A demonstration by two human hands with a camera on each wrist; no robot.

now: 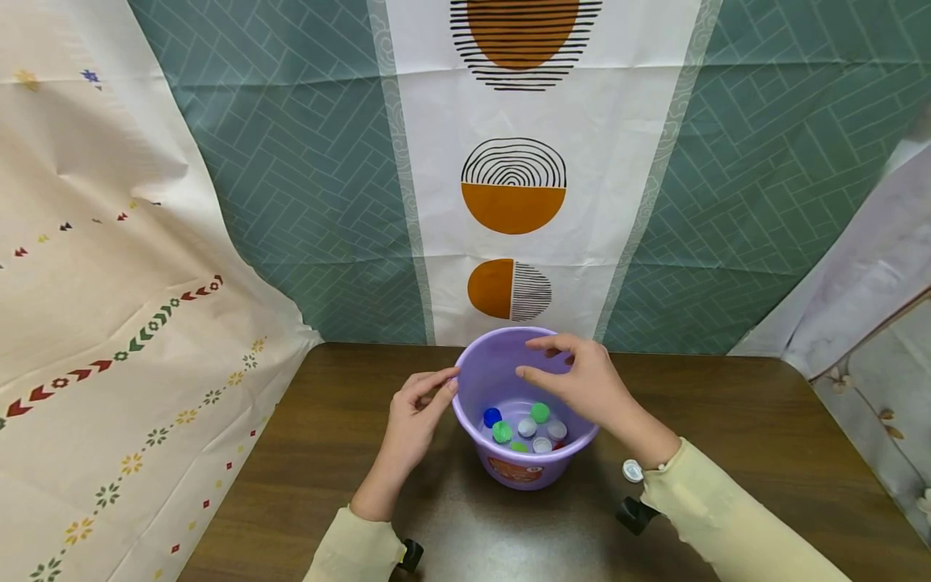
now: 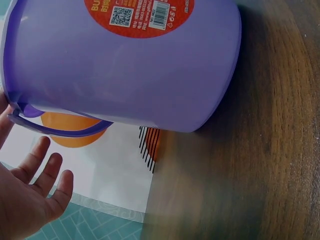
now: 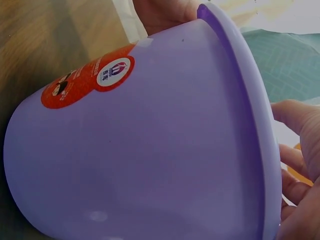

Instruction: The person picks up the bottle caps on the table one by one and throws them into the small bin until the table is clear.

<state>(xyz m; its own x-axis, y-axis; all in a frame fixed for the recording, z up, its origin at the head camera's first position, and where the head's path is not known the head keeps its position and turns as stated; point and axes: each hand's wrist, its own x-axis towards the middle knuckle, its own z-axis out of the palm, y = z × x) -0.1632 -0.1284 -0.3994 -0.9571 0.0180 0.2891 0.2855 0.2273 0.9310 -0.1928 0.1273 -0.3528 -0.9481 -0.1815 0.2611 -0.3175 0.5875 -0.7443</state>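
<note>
A purple bucket (image 1: pixel 520 467) stands upright on the table, with an orange-red label (image 2: pixel 140 15) on its wall. My left hand (image 1: pixel 416 416) pinches its left rim between thumb and forefinger; the other fingers are spread beside the bucket's handle (image 2: pixel 65 131). Over the right part of the bucket's mouth hovers my right hand (image 1: pixel 585 380), thumb and fingers apart, with nothing visible between them. Several bottle caps lie on the bucket's floor, among them a blue cap (image 1: pixel 492 417), a green cap (image 1: pixel 540 412) and a white cap (image 1: pixel 541 445).
On the brown wooden table (image 1: pixel 349 453), a loose white cap (image 1: pixel 632 470) lies right of the bucket, close to my right sleeve (image 1: pixel 716 501). A patterned green and white cloth (image 1: pixel 305 162) hangs behind the table. Cream cloth (image 1: pixel 131 323) drapes along the left side.
</note>
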